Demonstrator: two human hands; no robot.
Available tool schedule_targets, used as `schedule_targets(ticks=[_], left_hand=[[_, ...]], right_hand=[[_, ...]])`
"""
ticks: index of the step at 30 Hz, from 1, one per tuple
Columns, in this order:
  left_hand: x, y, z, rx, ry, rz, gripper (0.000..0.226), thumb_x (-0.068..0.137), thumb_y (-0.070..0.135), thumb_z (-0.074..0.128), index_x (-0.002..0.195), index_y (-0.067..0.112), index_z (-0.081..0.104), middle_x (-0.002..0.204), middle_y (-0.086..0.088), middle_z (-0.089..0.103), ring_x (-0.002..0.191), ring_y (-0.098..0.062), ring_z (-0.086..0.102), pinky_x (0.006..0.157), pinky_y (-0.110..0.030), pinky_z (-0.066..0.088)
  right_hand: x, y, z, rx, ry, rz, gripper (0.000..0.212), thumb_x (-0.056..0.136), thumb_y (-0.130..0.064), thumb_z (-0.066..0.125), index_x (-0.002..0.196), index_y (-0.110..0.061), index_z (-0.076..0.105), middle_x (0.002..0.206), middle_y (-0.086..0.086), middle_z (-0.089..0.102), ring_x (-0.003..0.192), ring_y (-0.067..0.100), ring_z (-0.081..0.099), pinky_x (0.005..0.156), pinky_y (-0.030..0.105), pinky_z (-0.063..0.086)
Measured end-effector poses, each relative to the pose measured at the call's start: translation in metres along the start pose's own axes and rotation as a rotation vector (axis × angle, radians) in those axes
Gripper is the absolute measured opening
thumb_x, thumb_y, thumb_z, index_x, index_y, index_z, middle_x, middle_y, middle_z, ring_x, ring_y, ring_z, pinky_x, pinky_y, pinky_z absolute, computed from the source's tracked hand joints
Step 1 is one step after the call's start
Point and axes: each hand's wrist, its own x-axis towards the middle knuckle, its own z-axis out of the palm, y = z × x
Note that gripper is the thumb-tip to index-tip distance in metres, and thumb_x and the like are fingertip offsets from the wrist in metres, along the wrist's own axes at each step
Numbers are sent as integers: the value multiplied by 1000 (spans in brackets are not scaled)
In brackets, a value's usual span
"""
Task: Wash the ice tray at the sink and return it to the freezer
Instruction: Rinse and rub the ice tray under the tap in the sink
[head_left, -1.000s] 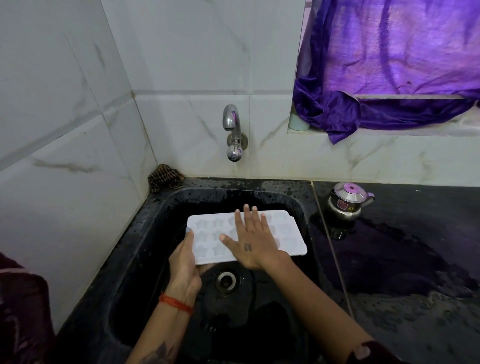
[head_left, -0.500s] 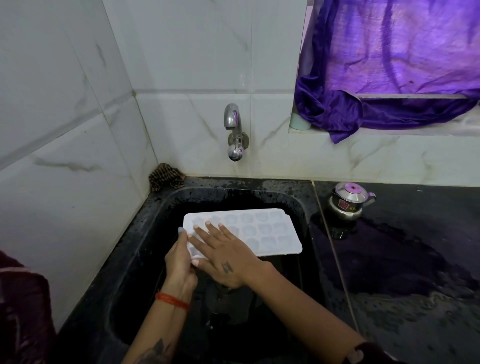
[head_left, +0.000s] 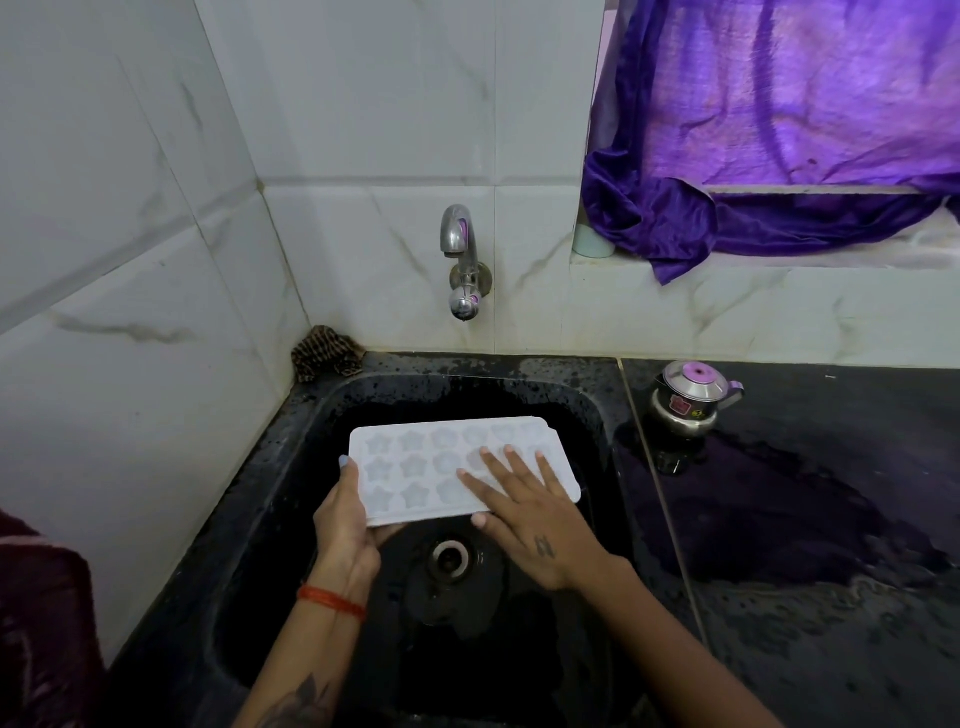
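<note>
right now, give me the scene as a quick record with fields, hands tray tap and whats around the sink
ice tray: white, star-shaped moulds, held over the black sink, above the drain
left hand: grips the tray's left end, thumb on top
right hand: flat, straight fingers pressed on the tray's right half
tap: wall-mounted; no stream of water visible
counter: dark, wet, right of the sink
small steel pot: on the counter, purple-topped lid
cloth: brown patterned, back left corner
curtain: purple, draped over the ledge

Place: I see a home kitchen.
Signs: black sink (head_left: 311, 441) under my hands, tap (head_left: 464, 260) beyond them, steel kettle (head_left: 688, 397) on the wet worktop (head_left: 831, 519) to their right.
</note>
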Motion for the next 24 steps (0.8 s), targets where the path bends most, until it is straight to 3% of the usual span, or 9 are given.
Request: schedule_targets(ticks=[6, 9, 11, 14, 17, 19, 24], left_hand=[[1, -1, -2, 33, -2, 18, 36, 94, 45, 49, 104, 13, 61, 85, -4, 65, 75, -20, 62, 64, -40, 54], [0, 0, -3, 38, -7, 23, 35, 95, 45, 47, 103, 14, 60, 84, -3, 65, 75, -19, 62, 62, -39, 53], [0, 0, -4, 38, -9, 24, 36, 95, 45, 47, 104, 13, 60, 84, -4, 65, 75, -19, 62, 61, -40, 53], [0, -2, -6, 44, -9, 19, 37, 95, 45, 47, 104, 13, 60, 84, -4, 66, 75, -20, 63, 60, -38, 55], [1, -4, -7, 55, -15, 17, 38, 95, 46, 47, 105, 12, 61, 85, -4, 66, 75, -19, 63, 52, -35, 56], [3, -6, -10, 68, -22, 16, 39, 95, 46, 45, 107, 12, 61, 87, -4, 66, 76, -20, 63, 53, -35, 55], [8, -11, -15, 137, -42, 7, 38, 97, 45, 41, 109, 14, 60, 89, -4, 66, 78, -19, 63, 58, -34, 53]], right_hand=[[1, 23, 4, 89, 90, 217, 90, 72, -75, -22, 149, -36, 2, 158, -7, -10, 141, 11, -25, 113, 40, -22], [2, 29, 1, 181, 164, 364, 82, 82, -73, -5, 150, -28, 0, 157, -4, -16, 141, 13, -24, 114, 39, -14], [1, 30, -6, 291, 166, 469, 71, 94, -61, 19, 151, -23, -1, 159, 1, -11, 146, 19, -9, 116, 39, 3], [2, 36, -13, 544, 96, 560, 68, 98, -46, 36, 151, -16, 5, 157, 7, 16, 141, 25, 26, 110, 35, 26], [6, 40, -19, 690, 163, 647, 50, 95, -32, 48, 140, -13, 40, 138, 7, 50, 118, 22, 52, 97, 36, 44], [8, 42, -24, 763, 231, 700, 35, 92, -22, 54, 126, -12, 54, 123, 9, 60, 106, 23, 58, 91, 38, 48], [9, 43, -23, 857, 266, 764, 33, 88, -16, 61, 120, -11, 58, 114, 10, 63, 101, 27, 62, 89, 45, 52]])
